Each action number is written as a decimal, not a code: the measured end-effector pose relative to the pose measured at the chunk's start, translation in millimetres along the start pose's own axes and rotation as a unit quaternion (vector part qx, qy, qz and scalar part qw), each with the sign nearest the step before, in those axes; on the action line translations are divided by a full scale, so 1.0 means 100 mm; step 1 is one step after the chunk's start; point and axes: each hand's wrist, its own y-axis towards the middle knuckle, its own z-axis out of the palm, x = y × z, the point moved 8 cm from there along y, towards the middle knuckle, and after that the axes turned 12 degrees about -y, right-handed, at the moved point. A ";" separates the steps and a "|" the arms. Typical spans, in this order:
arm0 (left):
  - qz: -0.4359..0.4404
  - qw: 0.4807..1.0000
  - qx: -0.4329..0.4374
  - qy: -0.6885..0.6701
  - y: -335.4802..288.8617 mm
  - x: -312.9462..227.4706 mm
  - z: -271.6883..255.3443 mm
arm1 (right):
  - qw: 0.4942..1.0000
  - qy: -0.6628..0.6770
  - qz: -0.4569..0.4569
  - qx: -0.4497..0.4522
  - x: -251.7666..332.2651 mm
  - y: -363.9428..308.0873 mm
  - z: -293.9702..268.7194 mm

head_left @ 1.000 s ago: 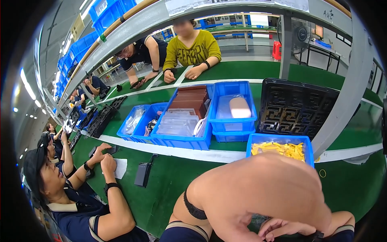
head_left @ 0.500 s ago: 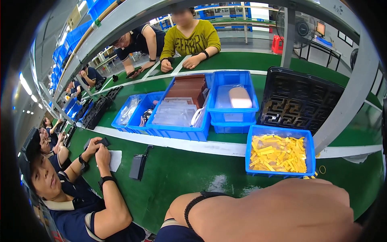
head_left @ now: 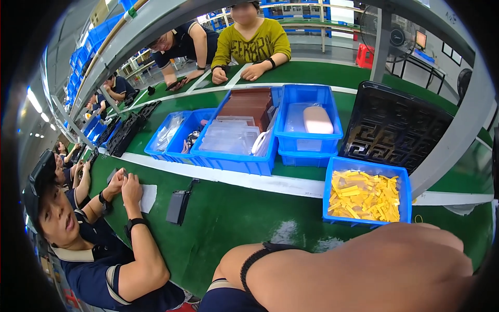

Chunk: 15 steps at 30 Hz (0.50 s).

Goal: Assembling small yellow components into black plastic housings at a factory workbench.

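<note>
My left hand [head_left: 416,249] reaches across the lower right, very close to me, with a dark band [head_left: 260,255] farther back on the arm. Only the back of the hand shows; its fingers are bent out of sight or smeared, so I cannot see whether they hold anything. Just beyond it stands a blue bin [head_left: 328,208] filled with small yellow strips [head_left: 364,195]; hand and bin overlap in view, and touching cannot be judged. My right hand is out of sight. A black rectangular device [head_left: 178,208] with a short lead lies on the green table [head_left: 223,223].
Blue bins hold brown panels [head_left: 247,106], clear plastic pieces [head_left: 228,138] and a pale pink case [head_left: 317,120]. A black patterned tray [head_left: 395,125] leans by a metal post [head_left: 452,140]. At left, a co-worker's hands [head_left: 127,187] meet over white paper [head_left: 148,198]. Two people lean across the table.
The bins and table stand slightly farther right and higher in the view. My left hand sits a little farther right. The left co-worker's hands have shifted slightly.
</note>
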 end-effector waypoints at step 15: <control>-0.072 0.905 0.361 0.212 0.04 3.01 2.28 | 0.997 -0.040 -0.060 -0.024 0.01 0.02 0.01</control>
